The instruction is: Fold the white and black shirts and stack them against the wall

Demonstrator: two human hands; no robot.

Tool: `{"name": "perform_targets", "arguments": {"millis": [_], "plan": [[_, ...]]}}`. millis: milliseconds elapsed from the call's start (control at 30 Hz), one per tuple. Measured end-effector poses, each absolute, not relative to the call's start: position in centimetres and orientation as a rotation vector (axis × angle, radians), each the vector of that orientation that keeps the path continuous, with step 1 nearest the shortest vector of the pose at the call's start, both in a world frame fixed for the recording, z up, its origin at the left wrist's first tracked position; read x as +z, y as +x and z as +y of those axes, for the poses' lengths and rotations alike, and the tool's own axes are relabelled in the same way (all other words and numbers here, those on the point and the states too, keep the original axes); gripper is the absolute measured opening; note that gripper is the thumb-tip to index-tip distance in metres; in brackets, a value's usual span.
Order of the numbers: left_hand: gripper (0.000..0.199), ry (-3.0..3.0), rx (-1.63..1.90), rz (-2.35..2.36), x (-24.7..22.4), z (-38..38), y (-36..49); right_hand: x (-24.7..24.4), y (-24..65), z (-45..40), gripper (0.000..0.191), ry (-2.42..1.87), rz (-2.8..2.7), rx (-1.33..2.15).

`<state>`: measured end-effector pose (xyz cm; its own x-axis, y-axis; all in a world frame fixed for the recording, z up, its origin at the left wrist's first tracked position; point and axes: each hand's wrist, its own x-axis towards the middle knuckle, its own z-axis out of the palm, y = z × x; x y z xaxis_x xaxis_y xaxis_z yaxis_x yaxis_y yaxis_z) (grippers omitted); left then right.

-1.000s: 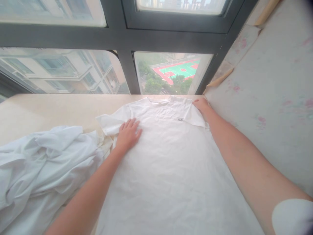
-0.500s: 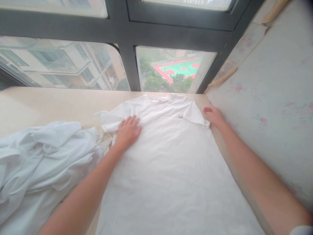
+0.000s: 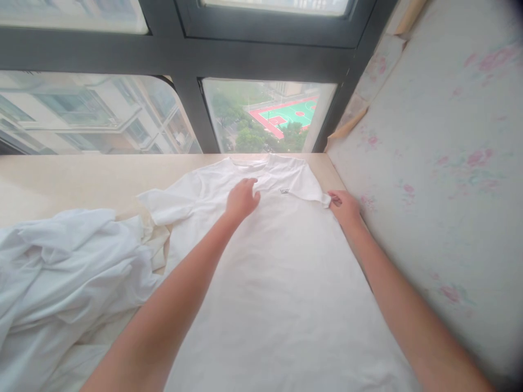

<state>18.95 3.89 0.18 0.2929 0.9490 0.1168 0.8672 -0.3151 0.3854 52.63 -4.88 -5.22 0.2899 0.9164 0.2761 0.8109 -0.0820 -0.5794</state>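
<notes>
Two bare hands over one white T-shirt [image 3: 281, 261], which lies front up below the left fingers and out to the right fingertips, collar just beyond the left fingers. Lower end of shirt cut off by bottom edge of view; part of its left side hidden under the left forearm. Small dark print [image 3: 285, 191] on chest, between the two sets of fingers, too blurred to read. White cloth pile [image 3: 73, 267] well left of the left fingers, cut off at the left edge, folds overlapping, item count unclear. Pale ledge [image 3: 102, 171] under both, mostly covered near the fingers. Left hand [image 3: 243, 200]: back up, forearm slanting in from lower left, wrist slightly bent, fingers close together and a bit curled, pointing away and to the right, thumb held apart; over the upper chest, can't tell if fingertips press the fabric. Right hand [image 3: 345, 208]: forearm from lower right, hand turned inward, fingers bent, thumb and index pinching the outer corner of the short sleeve [image 3: 312, 191]; the other fingertips hard to make out. Flowered wall [image 3: 449, 179] just right of the right fingers. Dark window frame [image 3: 175, 57] beyond both sets of fingers, top cut off; green and red court [image 3: 288, 115] outside through the pane, partly hidden by trees.
</notes>
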Motion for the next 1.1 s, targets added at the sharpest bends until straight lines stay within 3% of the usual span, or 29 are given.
{"name": "perform_targets", "arguments": {"millis": [167,300,700,933,1100], "plan": [[0.047,2.213,0.404,1.509,0.1,7.6,30.5,-5.3,52.6,-5.2,0.025,-1.884,-1.642,0.151],[0.042,2.14,0.412,1.486,-0.7,8.8,34.8,-5.7,52.9,-5.2,0.024,-1.859,-1.579,0.152],[0.034,1.963,0.508,1.559,-1.6,9.6,34.1,-6.5,53.0,-5.1,0.019,-1.859,-1.491,-0.115],[0.035,1.942,0.455,1.505,-0.9,9.9,33.9,-6.0,52.4,-5.2,0.031,-1.63,-1.808,-0.328],[0.02,1.877,0.404,1.469,-0.7,10.3,33.1,-6.1,52.4,-5.3,0.016,-1.639,-1.858,-0.292]]}}
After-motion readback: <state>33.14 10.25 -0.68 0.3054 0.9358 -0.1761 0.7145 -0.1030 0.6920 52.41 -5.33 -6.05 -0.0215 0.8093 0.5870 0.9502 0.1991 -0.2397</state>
